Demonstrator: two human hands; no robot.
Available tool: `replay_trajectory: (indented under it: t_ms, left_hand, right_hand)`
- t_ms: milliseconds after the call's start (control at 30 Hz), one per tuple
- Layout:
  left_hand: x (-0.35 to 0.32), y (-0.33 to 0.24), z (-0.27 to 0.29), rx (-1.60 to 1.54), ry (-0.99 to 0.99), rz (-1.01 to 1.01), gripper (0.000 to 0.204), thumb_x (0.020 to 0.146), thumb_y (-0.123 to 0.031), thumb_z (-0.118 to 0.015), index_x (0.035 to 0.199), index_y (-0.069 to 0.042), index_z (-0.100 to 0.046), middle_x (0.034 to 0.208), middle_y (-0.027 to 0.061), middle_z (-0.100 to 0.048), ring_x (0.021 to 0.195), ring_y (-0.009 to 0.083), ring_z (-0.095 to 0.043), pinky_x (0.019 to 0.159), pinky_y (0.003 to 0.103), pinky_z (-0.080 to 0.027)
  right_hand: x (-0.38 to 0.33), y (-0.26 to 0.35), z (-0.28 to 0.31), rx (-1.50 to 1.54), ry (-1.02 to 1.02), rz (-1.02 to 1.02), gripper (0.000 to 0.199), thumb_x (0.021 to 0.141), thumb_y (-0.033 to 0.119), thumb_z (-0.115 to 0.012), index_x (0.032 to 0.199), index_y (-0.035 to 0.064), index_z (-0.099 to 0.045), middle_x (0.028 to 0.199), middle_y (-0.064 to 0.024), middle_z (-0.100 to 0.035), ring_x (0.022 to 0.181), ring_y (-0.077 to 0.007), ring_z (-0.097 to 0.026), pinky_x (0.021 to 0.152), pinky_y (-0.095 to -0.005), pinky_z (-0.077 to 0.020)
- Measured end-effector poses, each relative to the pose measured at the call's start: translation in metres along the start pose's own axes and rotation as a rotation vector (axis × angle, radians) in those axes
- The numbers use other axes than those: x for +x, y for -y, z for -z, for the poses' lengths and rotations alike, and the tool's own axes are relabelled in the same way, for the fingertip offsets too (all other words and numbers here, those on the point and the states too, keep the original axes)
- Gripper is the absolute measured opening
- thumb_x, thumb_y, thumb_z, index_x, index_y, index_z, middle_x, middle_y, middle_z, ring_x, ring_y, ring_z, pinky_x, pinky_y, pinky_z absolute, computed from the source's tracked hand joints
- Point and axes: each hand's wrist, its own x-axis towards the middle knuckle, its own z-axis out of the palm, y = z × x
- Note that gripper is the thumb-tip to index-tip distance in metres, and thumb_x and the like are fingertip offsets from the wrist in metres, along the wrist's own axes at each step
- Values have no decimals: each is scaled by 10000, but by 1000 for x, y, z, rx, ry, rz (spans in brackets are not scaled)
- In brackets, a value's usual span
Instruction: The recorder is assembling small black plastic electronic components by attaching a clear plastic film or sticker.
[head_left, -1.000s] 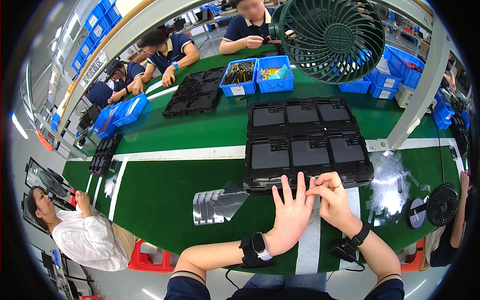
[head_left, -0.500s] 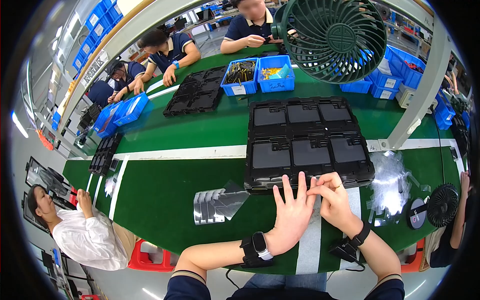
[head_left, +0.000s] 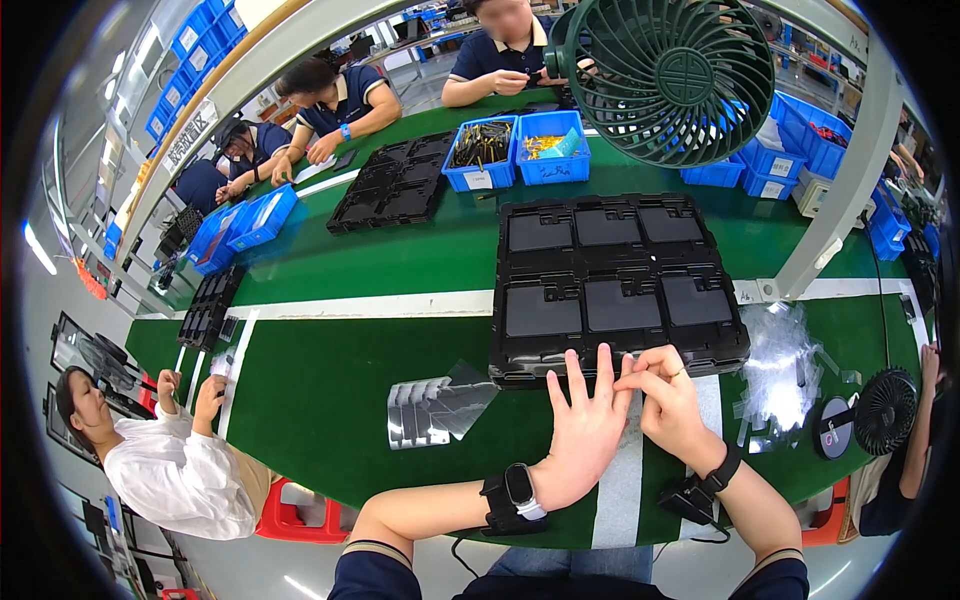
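My left hand [head_left: 585, 440] is held palm down with its fingers stretched out and spread, just in front of a black tray [head_left: 620, 355]. My right hand [head_left: 672, 408] is beside it, thumb and index finger pinched together and touching the left hand near its index finger. Whatever the pinch holds, if anything, is too small to make out. The tray has several compartments, each with a flat dark panel [head_left: 623, 304] in it. Clear film sheets [head_left: 437, 408] lie on the green mat to the left of my hands.
Right of the tray lies a heap of clear film pieces [head_left: 780, 365], near a small black fan [head_left: 885, 408]. A large green fan [head_left: 680, 80] hangs over the far side. Blue bins [head_left: 553, 172] and another black tray [head_left: 390, 185] stand farther back. Co-workers sit around the table.
My hands and the tray have not visibly moved. At the left, the person in white has moved their hands apart, one toward the table. A far co-worker's hand has shifted beside a dark flat piece.
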Motion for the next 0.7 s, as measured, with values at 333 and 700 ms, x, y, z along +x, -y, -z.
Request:
replay_trajectory:
  t_ms: [333,700]
  left_hand:
    - [0,0,0,-45,9,1,746,717,-362,-680,1340,-82,-382,1383,198,-311,1207,487,-341,908,617,-351]
    - [1,0,1,-51,16,0,734,715,-358,-681,1329,-76,-393,1381,199,-313,1206,486,-343,908,616,-354]
  right_hand:
    - [0,0,0,14,5,-13,423,589,-205,-451,869,59,-626,916,-81,-446,622,-160,-494,566,-266,-435]
    - [-1,-1,0,34,12,-6,416,593,-212,-442,869,42,-623,932,-95,-436,673,-173,-517,598,-268,-448]
